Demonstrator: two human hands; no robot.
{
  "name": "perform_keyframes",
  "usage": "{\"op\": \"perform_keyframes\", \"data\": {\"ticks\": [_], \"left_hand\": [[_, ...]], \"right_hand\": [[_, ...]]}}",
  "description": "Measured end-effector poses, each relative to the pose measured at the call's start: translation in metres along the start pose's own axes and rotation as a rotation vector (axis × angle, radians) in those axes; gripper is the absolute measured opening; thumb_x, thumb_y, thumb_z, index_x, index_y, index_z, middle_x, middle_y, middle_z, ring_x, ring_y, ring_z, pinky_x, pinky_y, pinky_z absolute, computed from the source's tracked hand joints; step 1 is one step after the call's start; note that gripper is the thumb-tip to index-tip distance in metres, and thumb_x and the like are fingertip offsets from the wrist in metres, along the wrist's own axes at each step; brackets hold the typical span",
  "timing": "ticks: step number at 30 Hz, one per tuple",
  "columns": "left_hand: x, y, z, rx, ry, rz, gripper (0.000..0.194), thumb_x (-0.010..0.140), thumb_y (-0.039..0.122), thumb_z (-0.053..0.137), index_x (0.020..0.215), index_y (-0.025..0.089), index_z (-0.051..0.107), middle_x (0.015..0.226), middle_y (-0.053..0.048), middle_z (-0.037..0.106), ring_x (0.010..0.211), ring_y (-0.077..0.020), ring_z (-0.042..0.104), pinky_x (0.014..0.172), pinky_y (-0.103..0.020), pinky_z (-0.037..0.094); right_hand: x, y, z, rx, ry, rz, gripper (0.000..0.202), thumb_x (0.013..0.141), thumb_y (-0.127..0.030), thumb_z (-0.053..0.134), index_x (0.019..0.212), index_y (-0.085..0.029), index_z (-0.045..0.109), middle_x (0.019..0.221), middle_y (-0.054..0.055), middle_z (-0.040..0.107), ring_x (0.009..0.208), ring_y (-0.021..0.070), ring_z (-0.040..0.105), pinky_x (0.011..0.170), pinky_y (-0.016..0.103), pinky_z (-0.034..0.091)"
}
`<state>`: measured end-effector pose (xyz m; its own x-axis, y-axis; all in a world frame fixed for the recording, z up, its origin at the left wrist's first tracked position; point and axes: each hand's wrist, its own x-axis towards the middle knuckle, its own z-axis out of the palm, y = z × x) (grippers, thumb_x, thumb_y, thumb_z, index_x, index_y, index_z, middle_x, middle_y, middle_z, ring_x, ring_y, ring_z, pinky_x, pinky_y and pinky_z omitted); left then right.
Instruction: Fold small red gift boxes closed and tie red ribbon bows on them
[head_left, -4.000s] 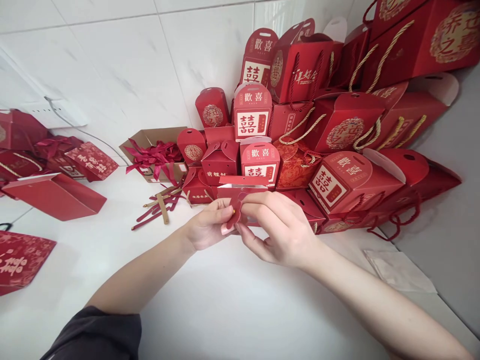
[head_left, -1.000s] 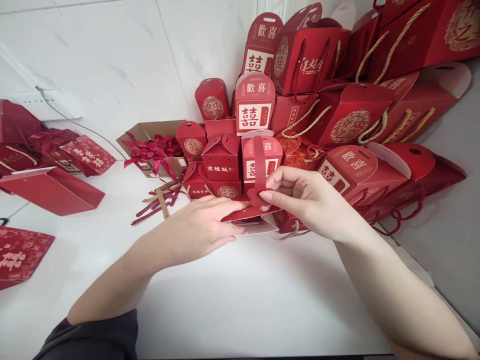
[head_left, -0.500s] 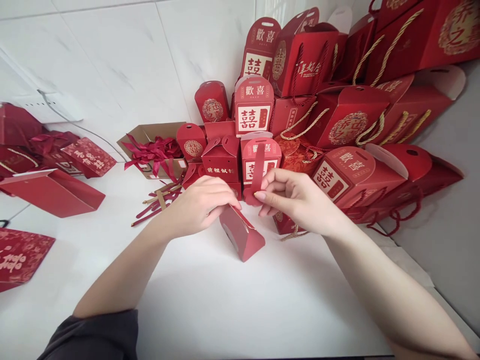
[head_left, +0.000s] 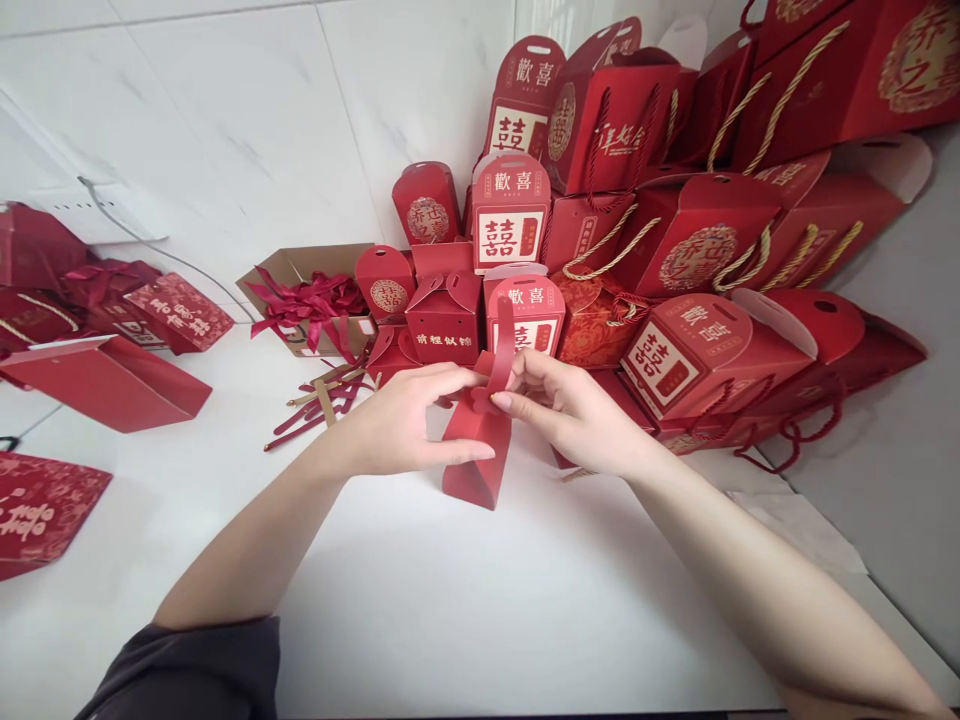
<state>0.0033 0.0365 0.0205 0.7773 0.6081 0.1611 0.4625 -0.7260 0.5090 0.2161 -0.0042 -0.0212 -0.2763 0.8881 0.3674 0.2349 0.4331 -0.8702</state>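
A small red gift box [head_left: 472, 478] stands on the white table in front of me, its top narrowed to a ridge. My left hand [head_left: 401, 415] grips it from the left, thumb stretched across the near face and fingers behind, partly hidden. In my right hand [head_left: 574, 410], thumb and fingertips pinch a flat red strap [head_left: 505, 335] at the top of the box. The strap's free end sticks upward. Whether the strap passes through the box top is hidden by the fingers.
Stacked red gift boxes [head_left: 694, 240] with rope handles fill the back right. A cardboard box [head_left: 315, 252] holds red ribbons [head_left: 319, 300], with loose straps [head_left: 326, 400] before it. More red boxes [head_left: 112, 380] lie at the left, against a tiled wall [head_left: 240, 110].
My right hand has moved left and brought the strap to the box top. The box has turned, and my left thumb now lies across its near face.
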Motion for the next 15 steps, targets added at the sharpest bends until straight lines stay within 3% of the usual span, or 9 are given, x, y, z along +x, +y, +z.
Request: {"op": "perform_keyframes", "data": {"ticks": [3, 7, 12, 15], "left_hand": [[0.000, -0.001, 0.004, -0.028, 0.061, -0.093, 0.037, 0.084, 0.034, 0.062, 0.118, 0.022, 0.057, 0.111, -0.003, 0.068, 0.083, -0.0152, 0.065, 0.079, -0.027, 0.051], [0.004, -0.008, 0.009, -0.044, 0.108, -0.187, 0.029, 0.085, 0.037, 0.062, 0.110, 0.022, 0.060, 0.114, -0.004, 0.069, 0.061, -0.0102, 0.060, 0.061, -0.025, 0.049], [0.006, -0.011, 0.011, -0.109, 0.091, -0.176, 0.027, 0.086, 0.041, 0.062, 0.103, 0.021, 0.069, 0.107, -0.004, 0.072, 0.090, -0.0185, 0.067, 0.071, -0.026, 0.051], [0.006, -0.013, 0.010, -0.043, 0.123, -0.225, 0.029, 0.087, 0.044, 0.060, 0.101, 0.022, 0.072, 0.102, -0.002, 0.074, 0.087, -0.0192, 0.067, 0.069, -0.026, 0.049]], "right_hand": [[0.003, 0.005, -0.001, -0.060, 0.107, -0.055, 0.014, 0.096, -0.034, 0.051, 0.101, -0.021, 0.053, 0.093, 0.004, 0.066, 0.086, 0.0178, 0.064, 0.078, 0.031, 0.048], [0.004, 0.006, -0.004, -0.045, 0.136, 0.027, 0.022, 0.098, -0.037, 0.047, 0.114, -0.024, 0.047, 0.089, 0.002, 0.067, 0.072, 0.0174, 0.069, 0.069, 0.030, 0.050], [0.003, 0.005, -0.011, -0.063, 0.080, 0.131, 0.018, 0.098, -0.038, 0.045, 0.110, -0.024, 0.045, 0.082, -0.001, 0.066, 0.056, 0.0153, 0.068, 0.060, 0.028, 0.048], [0.003, 0.005, -0.014, -0.089, 0.080, 0.101, 0.014, 0.098, -0.037, 0.045, 0.103, -0.023, 0.047, 0.079, -0.002, 0.064, 0.060, 0.0149, 0.066, 0.062, 0.028, 0.047]]}}
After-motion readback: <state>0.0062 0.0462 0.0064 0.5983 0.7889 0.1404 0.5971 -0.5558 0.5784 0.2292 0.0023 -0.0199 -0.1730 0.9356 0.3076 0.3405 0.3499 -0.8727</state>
